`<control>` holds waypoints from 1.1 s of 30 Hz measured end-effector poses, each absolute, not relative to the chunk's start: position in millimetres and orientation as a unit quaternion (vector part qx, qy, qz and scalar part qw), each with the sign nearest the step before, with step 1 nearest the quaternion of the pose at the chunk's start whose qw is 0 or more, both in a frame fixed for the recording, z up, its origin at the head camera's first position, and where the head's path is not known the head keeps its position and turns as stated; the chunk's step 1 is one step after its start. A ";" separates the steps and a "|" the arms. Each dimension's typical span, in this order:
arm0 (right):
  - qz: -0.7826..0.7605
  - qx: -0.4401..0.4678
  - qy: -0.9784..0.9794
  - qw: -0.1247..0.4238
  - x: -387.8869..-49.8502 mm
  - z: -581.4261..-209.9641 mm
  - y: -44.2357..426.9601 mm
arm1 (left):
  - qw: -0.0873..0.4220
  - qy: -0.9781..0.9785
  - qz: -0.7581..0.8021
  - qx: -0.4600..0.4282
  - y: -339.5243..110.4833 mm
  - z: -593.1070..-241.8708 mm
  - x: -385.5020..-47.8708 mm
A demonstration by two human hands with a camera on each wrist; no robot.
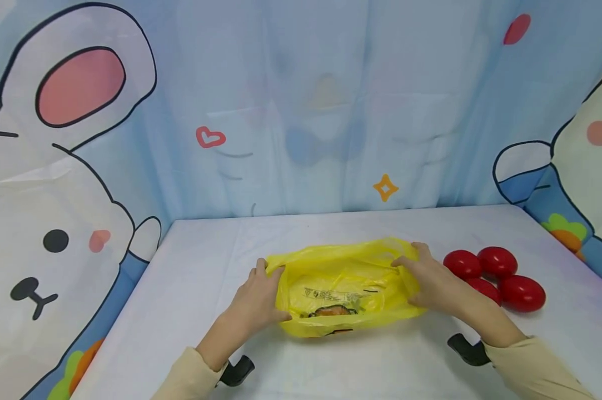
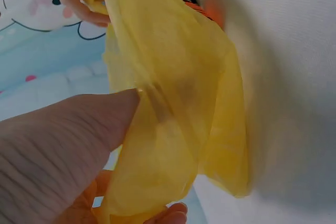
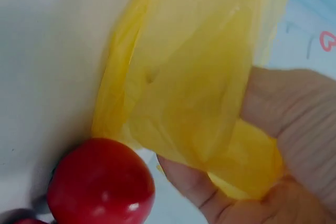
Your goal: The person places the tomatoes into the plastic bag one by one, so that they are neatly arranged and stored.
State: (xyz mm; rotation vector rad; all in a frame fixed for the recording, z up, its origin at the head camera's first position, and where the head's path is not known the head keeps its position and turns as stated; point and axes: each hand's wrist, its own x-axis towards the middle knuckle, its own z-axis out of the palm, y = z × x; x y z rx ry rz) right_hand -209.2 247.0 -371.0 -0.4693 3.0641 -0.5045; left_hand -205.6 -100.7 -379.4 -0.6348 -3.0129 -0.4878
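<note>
A yellow plastic bag point(image 1: 331, 269) is spread with its mouth wide, above the middle of the white table. Dark print and an orange picture show on its plastic. My left hand point(image 1: 257, 297) grips the left side of the mouth, and in the left wrist view thumb and fingers lie on either side of the plastic point(image 2: 173, 103). At the opposite side, my right hand point(image 1: 433, 280) pinches the rim, with its thumb and fingers about the film point(image 3: 194, 93). Several glossy red egg-shaped things point(image 1: 522, 293) lie close beyond the right wrist, one partly hidden by the forearm.
The white-covered table point(image 1: 195, 261) runs back to a light blue curtain point(image 1: 321, 111) with cartoon prints. Printed cloth also hangs at the left and right sides. Black curved pieces point(image 1: 237, 371) stick out beside both wrists.
</note>
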 end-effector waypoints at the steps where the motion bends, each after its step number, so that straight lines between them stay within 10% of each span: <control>1: -0.160 -0.144 0.977 -0.002 -209.6 -369.8 246.6 | 0.014 -0.966 -0.157 -0.206 -101.0 -379.2 -205.9; 16: -0.146 -0.083 0.983 0.074 -209.0 -361.2 241.6 | -0.064 -0.964 -0.198 -0.165 -106.5 -378.0 -214.7; 33: -0.056 -0.099 0.991 0.067 -213.3 -367.8 243.7 | -0.003 -0.971 -0.152 -0.186 -101.5 -388.6 -222.4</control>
